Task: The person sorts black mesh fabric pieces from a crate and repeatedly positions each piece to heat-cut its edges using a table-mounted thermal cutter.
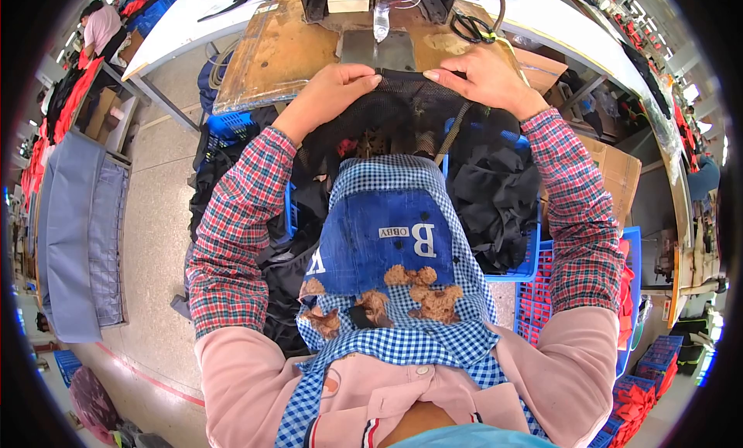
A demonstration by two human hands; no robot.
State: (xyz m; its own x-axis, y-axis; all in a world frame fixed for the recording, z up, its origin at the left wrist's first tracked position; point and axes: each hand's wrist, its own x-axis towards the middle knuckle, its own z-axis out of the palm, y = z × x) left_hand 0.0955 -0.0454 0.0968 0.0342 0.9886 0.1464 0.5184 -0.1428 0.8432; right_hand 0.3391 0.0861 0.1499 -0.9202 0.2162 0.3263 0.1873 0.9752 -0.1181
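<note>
A piece of black mesh fabric hangs from both my hands at the front edge of the sewing machine table. My left hand pinches one end of its dark bound edge between thumb and fingers. Opposite it, my right hand pinches the same edge, which is stretched nearly straight between the two thumbs. Just beyond that edge lies the machine's metal plate, under the needle area of the sewing machine. The fabric's lower part falls toward my lap and merges with other dark cloth.
Black scissors lie by the machine on the worn wooden tabletop. A blue basket of black cloth stands right of my lap, with cardboard boxes beyond. Another person is at the far left.
</note>
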